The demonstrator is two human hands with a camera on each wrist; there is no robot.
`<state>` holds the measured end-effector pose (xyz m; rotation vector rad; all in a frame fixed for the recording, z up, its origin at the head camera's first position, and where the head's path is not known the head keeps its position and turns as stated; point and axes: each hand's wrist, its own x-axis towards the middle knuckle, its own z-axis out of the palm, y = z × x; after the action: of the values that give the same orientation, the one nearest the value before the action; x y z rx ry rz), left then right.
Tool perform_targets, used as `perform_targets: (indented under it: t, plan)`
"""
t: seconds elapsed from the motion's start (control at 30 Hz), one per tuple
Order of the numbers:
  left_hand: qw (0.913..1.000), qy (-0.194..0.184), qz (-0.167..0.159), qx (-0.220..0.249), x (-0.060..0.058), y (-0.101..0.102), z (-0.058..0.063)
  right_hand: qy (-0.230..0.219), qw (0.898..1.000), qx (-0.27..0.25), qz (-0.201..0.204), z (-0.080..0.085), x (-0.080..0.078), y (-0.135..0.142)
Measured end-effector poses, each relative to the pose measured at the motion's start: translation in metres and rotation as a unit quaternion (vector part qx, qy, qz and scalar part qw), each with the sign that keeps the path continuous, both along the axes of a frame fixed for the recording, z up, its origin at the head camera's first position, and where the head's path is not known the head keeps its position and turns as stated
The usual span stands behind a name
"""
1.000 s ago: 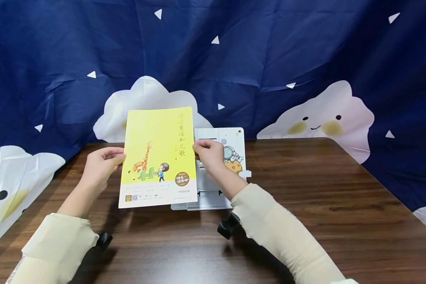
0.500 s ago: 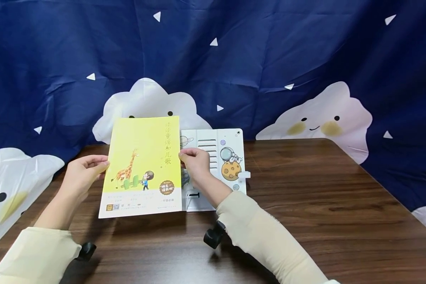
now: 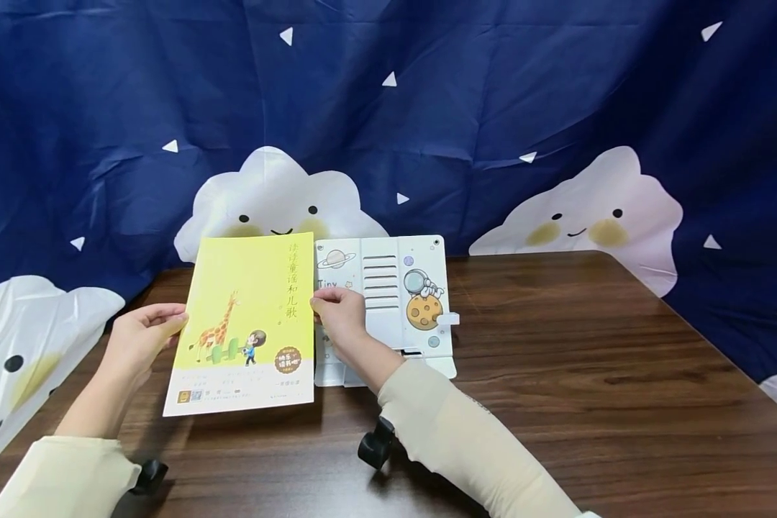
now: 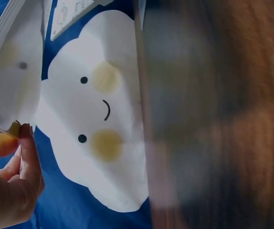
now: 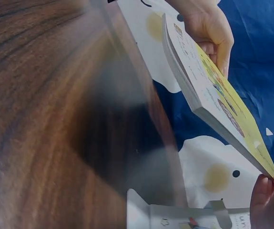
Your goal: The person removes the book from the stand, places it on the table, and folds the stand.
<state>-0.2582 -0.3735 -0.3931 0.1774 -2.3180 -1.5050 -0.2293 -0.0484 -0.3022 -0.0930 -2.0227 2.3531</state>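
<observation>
Now your left hand and right hand pinch the book by its long edges, top leaning away, the stand just beyond your right.

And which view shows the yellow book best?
The head view: the yellow book faces the camera and fits wholly in frame. The right wrist view shows it steeply slanted; the left wrist view, only a mostly pale part, cut off by the picture's edge.
</observation>
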Motion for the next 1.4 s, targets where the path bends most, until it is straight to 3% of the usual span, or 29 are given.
perform_targets:
  t: [0.2, 0.5, 0.73, 1.03, 1.23, 1.4]
  plan:
    - [0.9999, -0.014, 0.000, -0.009, 0.015, 0.002, 0.004, -0.013, 1.000, -0.001, 0.004, -0.006, 0.003, -0.006]
    - [0.9974, -0.037, -0.042, 0.045, 0.035, 0.002, 0.011, -0.017, 1.000, -0.001, 0.014, -0.016, 0.007, -0.017]
    - [0.9970, -0.057, -0.048, 0.019, 0.035, -0.004, 0.009, -0.014, 1.000, -0.009, 0.013, -0.025, 0.010, -0.023]
    - [0.9971, -0.069, -0.030, -0.002, 0.038, -0.003, 0.008, -0.032, 0.999, -0.026, -0.019, -0.042, 0.013, -0.036]
    - [0.9953, -0.084, -0.047, -0.007, 0.039, -0.001, 0.007, -0.019, 0.999, -0.019, -0.024, -0.046, 0.015, -0.038]
    - [0.9929, -0.095, -0.058, -0.042, 0.041, 0.000, 0.004, -0.026, 0.999, 0.010, -0.019, -0.050, 0.015, -0.038]
